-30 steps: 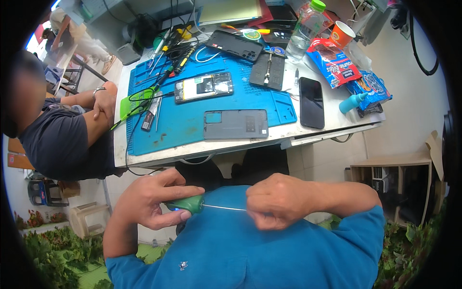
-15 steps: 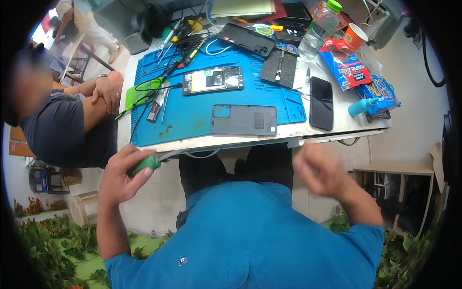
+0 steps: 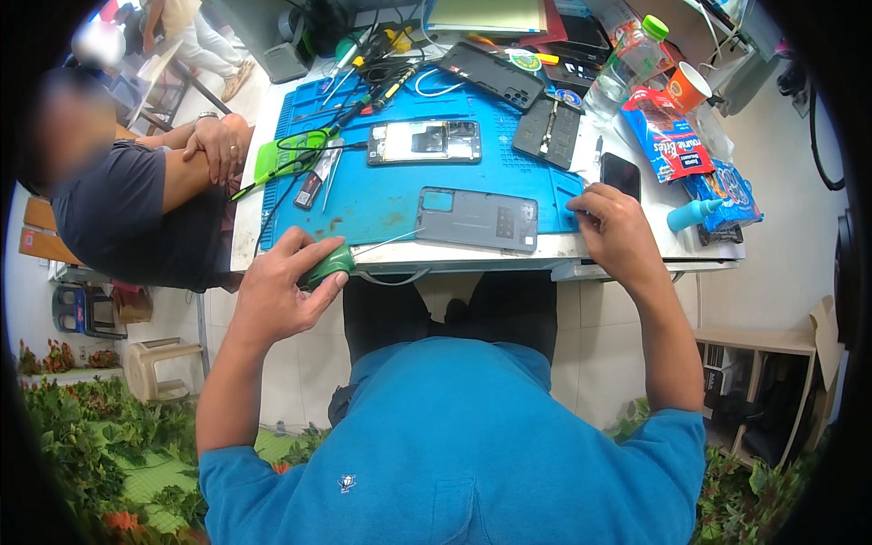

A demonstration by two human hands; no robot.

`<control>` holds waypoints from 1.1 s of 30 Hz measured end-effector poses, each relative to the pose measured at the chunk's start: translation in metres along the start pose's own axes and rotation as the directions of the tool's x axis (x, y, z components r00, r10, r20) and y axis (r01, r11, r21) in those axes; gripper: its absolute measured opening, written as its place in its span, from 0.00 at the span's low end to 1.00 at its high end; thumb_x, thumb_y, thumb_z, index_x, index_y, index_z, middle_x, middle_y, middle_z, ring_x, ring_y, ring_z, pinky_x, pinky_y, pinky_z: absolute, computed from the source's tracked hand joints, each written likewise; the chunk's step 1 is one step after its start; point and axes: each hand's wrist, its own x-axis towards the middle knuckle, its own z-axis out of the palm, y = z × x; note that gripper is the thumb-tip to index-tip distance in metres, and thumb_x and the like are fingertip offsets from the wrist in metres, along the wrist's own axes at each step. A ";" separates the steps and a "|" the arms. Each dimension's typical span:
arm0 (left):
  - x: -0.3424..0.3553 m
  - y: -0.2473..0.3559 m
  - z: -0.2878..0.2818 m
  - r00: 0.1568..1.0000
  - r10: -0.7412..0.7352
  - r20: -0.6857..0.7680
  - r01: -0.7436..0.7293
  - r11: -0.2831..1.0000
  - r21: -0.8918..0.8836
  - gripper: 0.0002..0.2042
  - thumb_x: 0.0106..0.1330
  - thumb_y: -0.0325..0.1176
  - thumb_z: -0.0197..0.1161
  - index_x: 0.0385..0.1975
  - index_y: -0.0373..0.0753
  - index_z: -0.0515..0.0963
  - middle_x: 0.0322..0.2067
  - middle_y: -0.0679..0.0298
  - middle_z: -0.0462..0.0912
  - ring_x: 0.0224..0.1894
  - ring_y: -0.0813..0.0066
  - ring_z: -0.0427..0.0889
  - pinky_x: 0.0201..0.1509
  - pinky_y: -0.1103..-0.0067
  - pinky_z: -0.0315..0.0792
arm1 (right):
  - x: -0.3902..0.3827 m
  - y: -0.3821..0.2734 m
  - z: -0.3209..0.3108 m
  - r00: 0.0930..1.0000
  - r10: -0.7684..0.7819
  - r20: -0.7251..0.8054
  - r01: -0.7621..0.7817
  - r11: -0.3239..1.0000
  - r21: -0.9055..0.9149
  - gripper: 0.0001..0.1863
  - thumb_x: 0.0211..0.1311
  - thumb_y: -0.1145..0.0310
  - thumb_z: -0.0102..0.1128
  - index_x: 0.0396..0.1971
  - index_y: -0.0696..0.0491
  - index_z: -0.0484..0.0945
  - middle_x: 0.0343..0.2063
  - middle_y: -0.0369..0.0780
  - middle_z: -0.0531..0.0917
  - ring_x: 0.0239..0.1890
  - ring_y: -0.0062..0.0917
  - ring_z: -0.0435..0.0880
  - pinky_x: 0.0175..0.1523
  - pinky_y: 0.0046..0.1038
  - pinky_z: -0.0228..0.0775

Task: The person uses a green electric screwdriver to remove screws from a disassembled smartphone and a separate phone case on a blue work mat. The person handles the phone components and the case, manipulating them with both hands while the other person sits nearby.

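My left hand is wrapped around a small rounded green thing at the table's front edge. From it a thin, straight strand runs up to the right, to the left edge of a grey phone back cover. Over the mat's right corner, my right hand is closed with thumb and fingertips together; what they hold, if anything, is too small to make out. Farther back lies an opened phone, its insides exposed. A black phone lies just beyond my right hand, partly covered by it.
A blue work mat covers much of the table. Cables and tools crowd its back left. Right of it are a water bottle, an orange cup, snack packets and a teal squeeze bottle. A person sits at the left.
My right hand has risen from in front of the table to above the mat's right corner. My left hand has shifted slightly right, still around the green thing, and the strand now shows. The view has shifted slightly.
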 end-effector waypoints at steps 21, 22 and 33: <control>0.003 -0.004 0.005 0.999 -0.040 0.030 0.043 0.996 -0.074 0.20 0.73 0.38 0.80 0.62 0.38 0.92 0.42 0.54 0.86 0.41 0.55 0.89 0.47 0.67 0.82 | 0.033 -0.052 0.031 0.974 -0.222 0.038 0.224 0.972 -0.077 0.47 0.62 0.43 0.87 0.70 0.64 0.83 0.68 0.52 0.83 0.69 0.52 0.81 0.77 0.53 0.72; 0.004 -0.004 0.006 0.999 -0.043 0.024 0.045 0.996 -0.072 0.20 0.73 0.38 0.80 0.62 0.38 0.92 0.42 0.54 0.86 0.41 0.55 0.88 0.47 0.67 0.82 | 0.037 -0.058 0.040 0.973 -0.216 0.075 0.221 0.973 -0.065 0.48 0.61 0.42 0.88 0.70 0.63 0.83 0.68 0.52 0.84 0.69 0.51 0.80 0.77 0.51 0.72; 0.001 -0.005 0.006 1.000 -0.022 0.001 0.022 0.997 -0.071 0.20 0.71 0.39 0.81 0.60 0.40 0.93 0.42 0.54 0.87 0.39 0.53 0.90 0.45 0.65 0.84 | 0.077 -0.059 0.063 0.934 -0.242 0.261 0.225 0.970 0.093 0.40 0.57 0.49 0.88 0.65 0.57 0.88 0.60 0.49 0.85 0.67 0.44 0.81 0.76 0.44 0.71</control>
